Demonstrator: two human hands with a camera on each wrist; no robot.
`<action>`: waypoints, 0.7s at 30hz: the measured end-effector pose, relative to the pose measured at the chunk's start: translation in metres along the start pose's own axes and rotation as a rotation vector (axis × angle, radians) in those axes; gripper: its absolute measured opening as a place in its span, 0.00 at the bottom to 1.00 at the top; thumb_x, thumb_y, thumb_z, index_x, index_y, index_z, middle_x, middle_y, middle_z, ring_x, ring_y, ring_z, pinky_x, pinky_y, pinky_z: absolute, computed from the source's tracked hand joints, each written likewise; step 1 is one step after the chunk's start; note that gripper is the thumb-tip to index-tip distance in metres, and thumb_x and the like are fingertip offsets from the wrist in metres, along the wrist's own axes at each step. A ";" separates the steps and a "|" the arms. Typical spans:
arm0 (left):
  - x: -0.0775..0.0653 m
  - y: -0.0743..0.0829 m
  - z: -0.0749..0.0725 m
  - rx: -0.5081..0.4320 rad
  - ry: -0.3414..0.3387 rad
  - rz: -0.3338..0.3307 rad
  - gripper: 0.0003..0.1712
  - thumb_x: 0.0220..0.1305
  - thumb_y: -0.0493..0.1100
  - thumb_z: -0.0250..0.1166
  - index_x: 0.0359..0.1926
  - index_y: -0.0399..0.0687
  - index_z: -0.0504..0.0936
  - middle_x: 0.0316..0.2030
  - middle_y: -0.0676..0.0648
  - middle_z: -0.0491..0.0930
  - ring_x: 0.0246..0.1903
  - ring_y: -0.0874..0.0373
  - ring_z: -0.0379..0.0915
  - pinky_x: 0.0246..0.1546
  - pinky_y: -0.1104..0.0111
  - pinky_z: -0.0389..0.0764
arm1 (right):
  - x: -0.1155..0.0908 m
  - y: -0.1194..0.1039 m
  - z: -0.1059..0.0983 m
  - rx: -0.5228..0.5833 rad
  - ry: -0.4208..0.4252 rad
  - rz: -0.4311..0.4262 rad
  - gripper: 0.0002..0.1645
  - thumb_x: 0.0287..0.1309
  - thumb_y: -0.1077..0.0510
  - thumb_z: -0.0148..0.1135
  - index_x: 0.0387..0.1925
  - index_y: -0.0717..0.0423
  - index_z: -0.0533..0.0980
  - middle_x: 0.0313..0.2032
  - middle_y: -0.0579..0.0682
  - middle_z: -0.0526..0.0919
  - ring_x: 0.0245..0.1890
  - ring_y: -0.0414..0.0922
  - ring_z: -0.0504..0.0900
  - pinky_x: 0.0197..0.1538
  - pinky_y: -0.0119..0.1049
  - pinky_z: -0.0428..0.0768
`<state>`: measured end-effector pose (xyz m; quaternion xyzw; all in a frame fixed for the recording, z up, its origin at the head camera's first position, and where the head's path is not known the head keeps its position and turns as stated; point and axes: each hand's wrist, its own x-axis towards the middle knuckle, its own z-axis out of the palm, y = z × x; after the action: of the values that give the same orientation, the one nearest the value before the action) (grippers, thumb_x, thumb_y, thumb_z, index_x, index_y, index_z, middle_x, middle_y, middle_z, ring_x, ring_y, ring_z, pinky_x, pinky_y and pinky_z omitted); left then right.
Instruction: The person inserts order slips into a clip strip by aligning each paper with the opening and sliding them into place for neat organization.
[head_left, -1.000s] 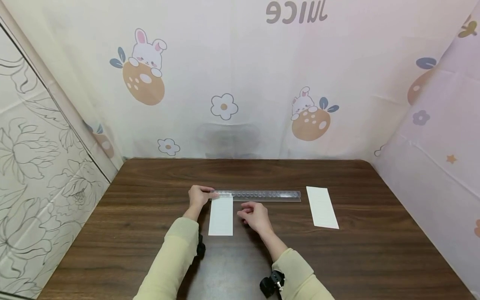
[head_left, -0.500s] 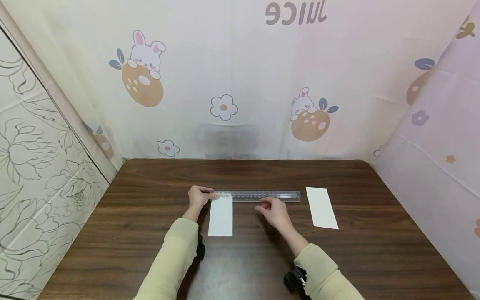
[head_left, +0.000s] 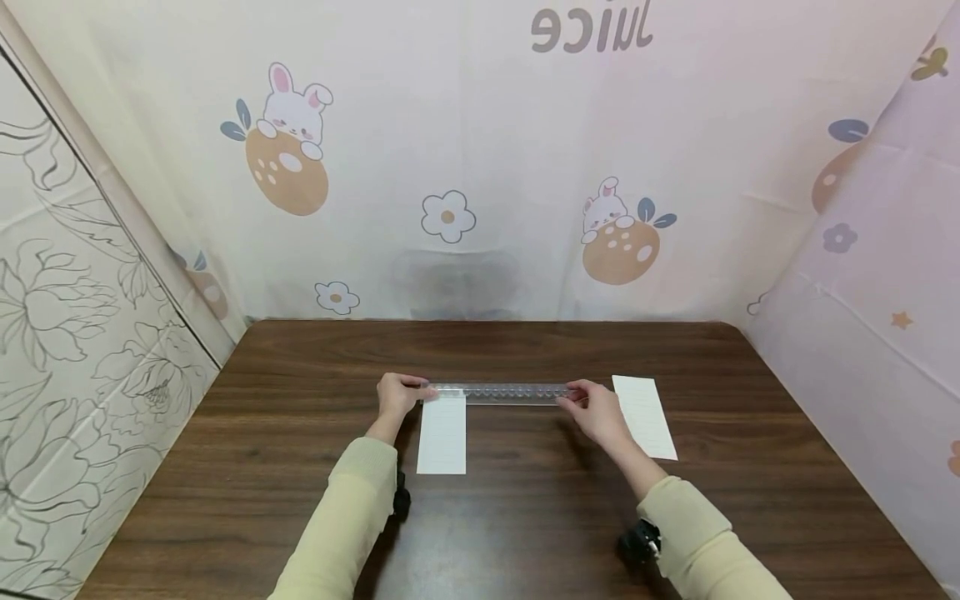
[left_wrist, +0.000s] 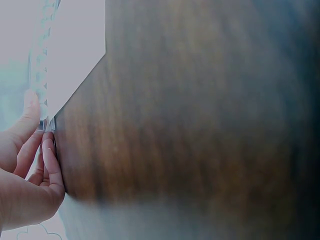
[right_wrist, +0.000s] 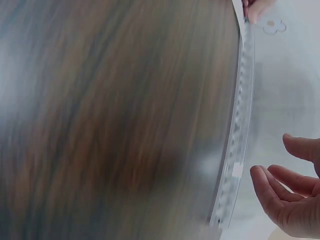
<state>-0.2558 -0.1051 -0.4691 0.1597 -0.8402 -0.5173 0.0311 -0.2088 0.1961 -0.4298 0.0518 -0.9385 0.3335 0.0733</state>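
"Listing the main item first: where, and on what axis?"

"One long, clear plastic strip with a notched row [head_left: 517,394], lying on the dark brown wood-grain tabletop [head_left: 487,517]. Long axis: left to right in front of you, roughly parallel to the far table edge."

"Hands?"

"Bare left hand [head_left: 395,395]: at the strip's left end, your thumb and fingers pinching it. Bare right hand [head_left: 600,412]: at the right end, your thumb and fingertips apart, the strip running leftward from them. Contact there: cannot tell."

"Nearer hand?"

"Your left, which has hold of its end; your right is, at least, just beside the other."

"Paper?"

"Two pieces. One white, faintly lined rectangular sheet [head_left: 442,437]: upper edge overlapping the strip's left part, long sides running toward you, crosswise to the strip; whether under or inside it, cannot tell. One second white rectangular sheet [head_left: 647,412]: beyond the strip's right end, set aslant, partly hidden by your right hand."
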 end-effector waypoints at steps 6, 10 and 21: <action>0.000 0.001 -0.001 0.009 -0.004 0.006 0.13 0.36 0.40 0.76 0.27 0.39 0.85 0.30 0.43 0.82 0.43 0.49 0.71 0.41 0.60 0.74 | 0.003 0.019 -0.015 -0.045 0.007 -0.002 0.20 0.51 0.59 0.62 0.42 0.72 0.73 0.30 0.59 0.79 0.32 0.52 0.78 0.35 0.44 0.75; 0.000 0.000 -0.001 0.011 -0.001 0.002 0.13 0.36 0.40 0.76 0.26 0.39 0.85 0.30 0.43 0.82 0.43 0.48 0.71 0.41 0.60 0.74 | 0.003 0.031 -0.023 -0.086 0.012 0.005 0.21 0.51 0.59 0.62 0.42 0.73 0.73 0.31 0.62 0.78 0.33 0.54 0.77 0.37 0.47 0.74; 0.000 0.001 0.000 0.007 0.003 0.009 0.12 0.35 0.39 0.76 0.26 0.39 0.85 0.28 0.43 0.82 0.40 0.49 0.73 0.40 0.60 0.74 | 0.004 0.058 -0.037 -0.191 -0.015 0.081 0.28 0.53 0.56 0.59 0.48 0.76 0.68 0.46 0.74 0.70 0.49 0.67 0.65 0.49 0.55 0.65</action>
<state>-0.2559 -0.1048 -0.4683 0.1568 -0.8426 -0.5141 0.0341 -0.2176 0.2646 -0.4368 0.0091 -0.9679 0.2446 0.0573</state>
